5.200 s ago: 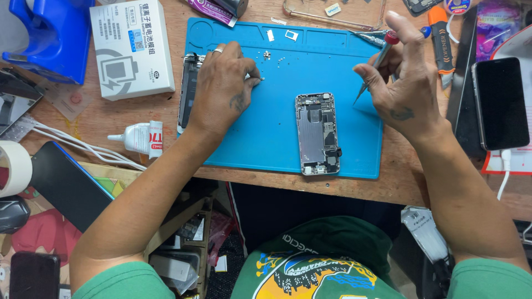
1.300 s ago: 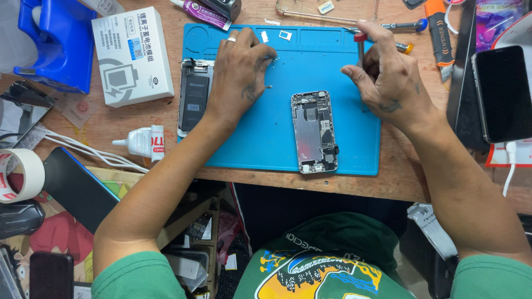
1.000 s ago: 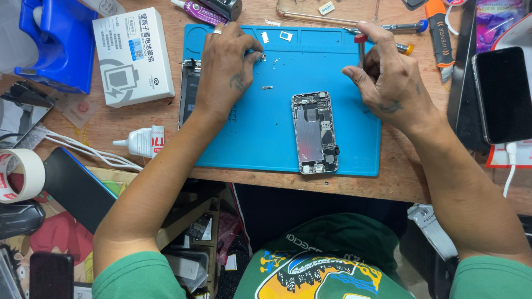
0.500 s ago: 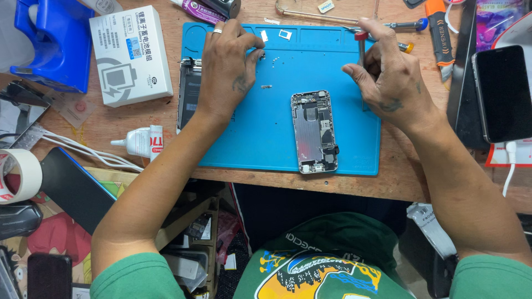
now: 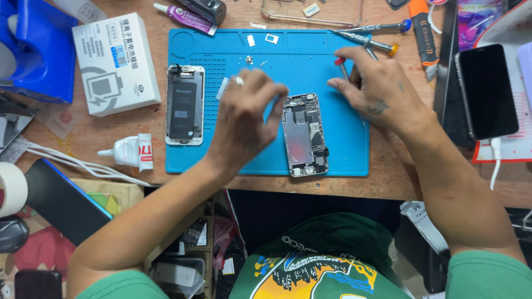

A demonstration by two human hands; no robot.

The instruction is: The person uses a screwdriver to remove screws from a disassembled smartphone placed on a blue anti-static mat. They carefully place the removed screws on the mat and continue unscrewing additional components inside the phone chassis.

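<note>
An opened phone chassis (image 5: 305, 134) lies face-up on the blue work mat (image 5: 343, 149). My left hand (image 5: 244, 119) hovers just left of it, fingers curled and apart, thumb tip at the chassis edge; I see nothing held in it. My right hand (image 5: 379, 94) sits to the upper right of the chassis and grips a thin screwdriver with a red end (image 5: 340, 65). A detached phone screen assembly (image 5: 184, 104) lies at the mat's left edge. Tiny screws and small parts (image 5: 249, 59) are scattered near the top of the mat.
A white box (image 5: 116, 61), a glue tube (image 5: 130, 151) and a blue plastic holder (image 5: 33, 50) are at the left. More screwdrivers (image 5: 377, 27), a purple tube (image 5: 185, 15) and a black phone (image 5: 486, 91) line the back and right. A tape roll (image 5: 11, 188) sits lower left.
My left hand has moved from the mat's upper-left corner down and right to the chassis, uncovering the screen assembly. My right hand has shifted slightly, still on the screwdriver.
</note>
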